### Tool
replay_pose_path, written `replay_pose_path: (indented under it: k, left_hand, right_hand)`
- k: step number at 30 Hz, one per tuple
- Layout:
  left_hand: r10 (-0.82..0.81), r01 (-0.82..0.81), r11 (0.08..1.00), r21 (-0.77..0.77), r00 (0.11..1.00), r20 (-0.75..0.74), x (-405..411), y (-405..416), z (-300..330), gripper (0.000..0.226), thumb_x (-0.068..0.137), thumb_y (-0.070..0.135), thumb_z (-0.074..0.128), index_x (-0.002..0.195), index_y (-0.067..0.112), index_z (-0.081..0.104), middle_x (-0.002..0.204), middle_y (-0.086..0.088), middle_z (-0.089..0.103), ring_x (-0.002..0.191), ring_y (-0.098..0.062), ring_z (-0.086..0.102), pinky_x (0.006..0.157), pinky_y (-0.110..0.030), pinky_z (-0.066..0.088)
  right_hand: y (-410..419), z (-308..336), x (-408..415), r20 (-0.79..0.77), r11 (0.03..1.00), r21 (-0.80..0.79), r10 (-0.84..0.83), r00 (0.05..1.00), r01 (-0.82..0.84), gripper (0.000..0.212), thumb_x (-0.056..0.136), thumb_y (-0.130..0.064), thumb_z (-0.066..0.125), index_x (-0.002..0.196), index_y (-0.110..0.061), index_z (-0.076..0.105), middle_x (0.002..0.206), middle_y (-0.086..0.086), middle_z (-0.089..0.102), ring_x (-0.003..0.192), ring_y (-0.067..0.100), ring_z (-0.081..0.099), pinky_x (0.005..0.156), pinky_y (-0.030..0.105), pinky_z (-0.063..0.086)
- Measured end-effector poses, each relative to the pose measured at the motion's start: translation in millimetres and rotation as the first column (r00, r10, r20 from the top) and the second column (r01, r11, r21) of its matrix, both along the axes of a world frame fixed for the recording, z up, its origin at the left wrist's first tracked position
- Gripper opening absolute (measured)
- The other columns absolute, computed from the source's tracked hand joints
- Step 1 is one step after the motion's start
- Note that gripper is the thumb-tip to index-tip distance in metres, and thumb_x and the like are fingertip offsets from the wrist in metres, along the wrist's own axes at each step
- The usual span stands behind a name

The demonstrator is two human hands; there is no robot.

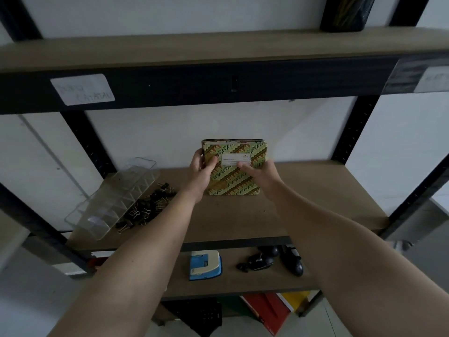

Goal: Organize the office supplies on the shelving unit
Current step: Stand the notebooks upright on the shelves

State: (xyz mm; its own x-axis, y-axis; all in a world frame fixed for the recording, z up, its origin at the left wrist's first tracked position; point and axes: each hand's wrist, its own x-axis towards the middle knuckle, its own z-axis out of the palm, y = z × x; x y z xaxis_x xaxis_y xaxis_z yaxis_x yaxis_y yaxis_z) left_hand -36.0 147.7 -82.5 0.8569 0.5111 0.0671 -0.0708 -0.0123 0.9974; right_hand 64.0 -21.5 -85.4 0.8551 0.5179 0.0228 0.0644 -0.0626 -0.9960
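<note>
On shelf (303, 190), upright notebooks (233, 176), label-side facing out.

Notebooks (234, 176): stack upright on middle shelf (315, 190)
Left hand (201, 171): grips stack's left edge
Right hand (261, 175): holds right side
</note>
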Motion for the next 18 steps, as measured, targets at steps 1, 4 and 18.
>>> replay_pose_path:
  k: [1, 4, 18]
  left_hand:
    - [-0.008, 0.008, 1.0, 0.017, 1.0, -0.024, -0.1, 0.4, -0.9, 0.033, 0.099, 0.034, 0.058, 0.13, 0.029, 0.049, 0.119, 0.011, 0.063, 0.109, -0.007, 0.06, 0.093, -0.033, 0.05]
    - [-0.076, 0.089, 0.992, 0.087, 0.987, -0.144, -0.2, 2.6, -5.9, 0.047, 0.097, 0.044, 0.058, 0.138, 0.028, 0.041, 0.133, 0.009, 0.053, 0.123, -0.014, 0.047, 0.108, -0.04, 0.034]
    - [-0.07, 0.118, 0.959, 0.257, 0.98, -0.188, 0.4, 13.5, -12.3, 0.043, 0.099, 0.036, 0.058, 0.136, 0.032, 0.035, 0.13, 0.006, 0.052, 0.124, -0.019, 0.05, 0.107, -0.049, 0.043]
  right_hand:
    - [-0.8, -3.7, 0.1, -0.013, 1.0, -0.006, 0.005, 1.0, -0.005, 0.035, 0.083, -0.017, 0.08, 0.116, -0.012, 0.069, 0.107, -0.002, 0.076, 0.099, 0.011, 0.072, 0.085, 0.029, 0.059]
    - [-1.5, -15.4, 5.5, -0.01, 0.999, -0.025, 0.034, 0.999, -0.034, 0.043, 0.085, -0.008, 0.076, 0.126, -0.008, 0.062, 0.116, 0.004, 0.073, 0.107, 0.016, 0.069, 0.093, 0.034, 0.056]
    - [4.0, -9.8, 6.4, -0.002, 0.998, -0.065, -0.007, 1.0, 0.007, 0.049, 0.079, -0.017, 0.083, 0.124, -0.012, 0.062, 0.111, 0.0, 0.074, 0.102, 0.015, 0.071, 0.093, 0.038, 0.057]
